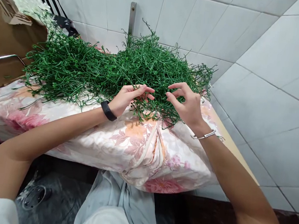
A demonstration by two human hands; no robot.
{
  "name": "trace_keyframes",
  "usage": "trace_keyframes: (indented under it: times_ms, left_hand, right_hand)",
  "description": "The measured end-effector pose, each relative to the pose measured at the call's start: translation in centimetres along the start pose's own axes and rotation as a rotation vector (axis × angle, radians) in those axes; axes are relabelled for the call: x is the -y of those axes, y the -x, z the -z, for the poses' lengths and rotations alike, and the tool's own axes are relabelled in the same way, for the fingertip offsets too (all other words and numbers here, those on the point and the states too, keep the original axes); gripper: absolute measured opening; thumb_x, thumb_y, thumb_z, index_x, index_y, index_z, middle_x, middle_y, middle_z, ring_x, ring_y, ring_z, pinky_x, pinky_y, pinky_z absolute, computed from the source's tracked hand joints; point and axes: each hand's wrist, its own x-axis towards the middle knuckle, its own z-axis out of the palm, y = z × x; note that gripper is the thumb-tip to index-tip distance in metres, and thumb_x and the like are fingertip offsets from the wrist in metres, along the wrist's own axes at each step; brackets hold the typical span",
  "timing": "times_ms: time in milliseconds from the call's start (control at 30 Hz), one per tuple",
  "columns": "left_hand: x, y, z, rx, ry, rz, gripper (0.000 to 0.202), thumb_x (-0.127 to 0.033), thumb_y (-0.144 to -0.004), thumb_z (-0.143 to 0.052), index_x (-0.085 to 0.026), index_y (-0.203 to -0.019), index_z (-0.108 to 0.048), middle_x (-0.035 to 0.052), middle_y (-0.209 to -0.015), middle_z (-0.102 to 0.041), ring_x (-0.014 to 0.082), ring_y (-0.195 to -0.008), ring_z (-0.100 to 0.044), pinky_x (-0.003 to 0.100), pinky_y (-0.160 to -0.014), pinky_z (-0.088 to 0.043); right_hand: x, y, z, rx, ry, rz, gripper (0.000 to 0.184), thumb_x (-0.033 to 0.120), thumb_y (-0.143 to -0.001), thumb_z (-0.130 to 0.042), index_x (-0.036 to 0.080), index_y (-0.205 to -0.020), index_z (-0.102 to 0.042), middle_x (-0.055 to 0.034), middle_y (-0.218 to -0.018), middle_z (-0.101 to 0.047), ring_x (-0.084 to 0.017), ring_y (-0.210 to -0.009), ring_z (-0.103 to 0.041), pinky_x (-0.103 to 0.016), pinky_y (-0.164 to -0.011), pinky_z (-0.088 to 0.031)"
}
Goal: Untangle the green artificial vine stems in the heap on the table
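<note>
A long heap of thin green artificial stems (149, 63) with small buds lies across the flowered cloth (132, 142). At the heap's front edge, my left hand (129, 97) has its thumb pressed toward its fingers, with a thin green stem appearing to run into the grip. Most of that stem is lost among the others. Just to its right hovers my right hand (186, 103), its thumb and fingers curved but apart, with nothing visible between them. Loose stems hang below both hands.
A cardboard box (8, 49) stands at the left, near white artificial flowers (33, 7) and a black bag with handles (65, 23). Behind are the tiled wall (203, 21) and a metal bracket (132, 18). A clear cup (34, 196) sits below the table's edge.
</note>
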Motion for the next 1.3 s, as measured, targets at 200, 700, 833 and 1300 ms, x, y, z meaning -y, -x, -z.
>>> trace_keyframes:
  times_ms: [200, 700, 833, 1300]
  left_hand:
    - [0.1, -0.1, 0.1, 0.034, 0.047, 0.035, 0.045, -0.042, -0.083, -0.052, -0.012, -0.117, -0.054, 0.0116, -0.102, -0.063, 0.0106, -0.081, -0.060, 0.021, -0.072, -0.042]
    - [0.4, 0.4, -1.3, 0.094, 0.076, 0.044, 0.057, -0.034, -0.078, -0.060, -0.011, -0.127, -0.042, 0.0103, -0.103, -0.062, 0.0167, -0.098, -0.059, 0.030, -0.086, -0.045]
    - [0.1, 0.2, -1.4, 0.009, 0.007, 0.021, 0.032, -0.033, -0.077, -0.061, -0.008, -0.096, -0.061, 0.0065, -0.086, -0.065, 0.0098, -0.079, -0.060, 0.023, -0.077, -0.045]
    - [-0.4, 0.4, -1.4, 0.057, -0.071, 0.034, 0.024, -0.034, -0.079, -0.057, -0.010, -0.077, -0.056, 0.0039, -0.062, -0.058, 0.0085, -0.056, -0.053, 0.021, -0.053, -0.038]
  right_hand:
    - [-0.2, 0.0, 0.1, -0.079, -0.047, -0.032, 0.024, 0.023, -0.077, -0.058, 0.013, -0.098, -0.051, 0.0028, -0.062, -0.054, -0.005, -0.054, -0.050, -0.020, -0.059, -0.041]
    - [2.0, 1.1, -2.4, -0.113, 0.026, 0.300, 0.017, 0.032, -0.081, -0.056, 0.015, -0.084, -0.058, -0.0036, -0.086, -0.054, -0.011, -0.085, -0.051, -0.028, -0.076, -0.039]
    - [1.8, 0.9, -2.0, -0.148, 0.102, 0.357, 0.015, 0.031, -0.081, -0.057, 0.017, -0.086, -0.060, -0.0020, -0.089, -0.057, -0.012, -0.089, -0.050, -0.029, -0.080, -0.036]
    - [1.8, 1.0, -1.8, -0.024, -0.042, 0.317, 0.013, 0.026, -0.085, -0.051, 0.015, -0.087, -0.058, -0.0008, -0.083, -0.061, -0.009, -0.077, -0.052, -0.025, -0.073, -0.039]
